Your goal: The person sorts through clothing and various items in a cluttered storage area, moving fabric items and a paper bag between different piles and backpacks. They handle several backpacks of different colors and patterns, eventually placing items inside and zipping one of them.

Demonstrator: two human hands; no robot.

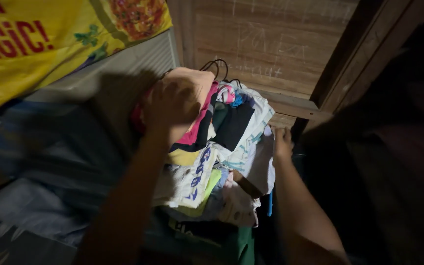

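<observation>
pressing down on the top of a tall heap of folded and bunched clothes in many colours [212,162], the left hand [169,105] lies palm-down with its fingers spread over a peach-coloured cloth [199,81] at the upper end of the heap; whether it grips the cloth or only rests on it cannot be told, for the hand is blurred and in shadow; the right hand [281,141] is well apart from the left, set against the right edge of the heap, its fingers curled onto a white cloth [260,162] that hangs down that side; the heap sits in the middle of the view, between the two forearms, and shows a pink strip [199,125], a black square patch [234,125], a yellow piece [182,157] and a white piece with blue print [197,179]; thin black wire hanger hooks [215,66] stick up just behind the peach cloth; behind the heap stands a brown wooden plank wall [271,39] with faint chalk marks, and a wooden ledge [290,104] runs near the heap's upper right; a yellow printed banner [50,44] hangs at the upper left; grey-blue crumpled fabric [40,176] lies to the left of the heap, dim and blurred; a green cloth [244,248] shows at the heap's lower end.
</observation>
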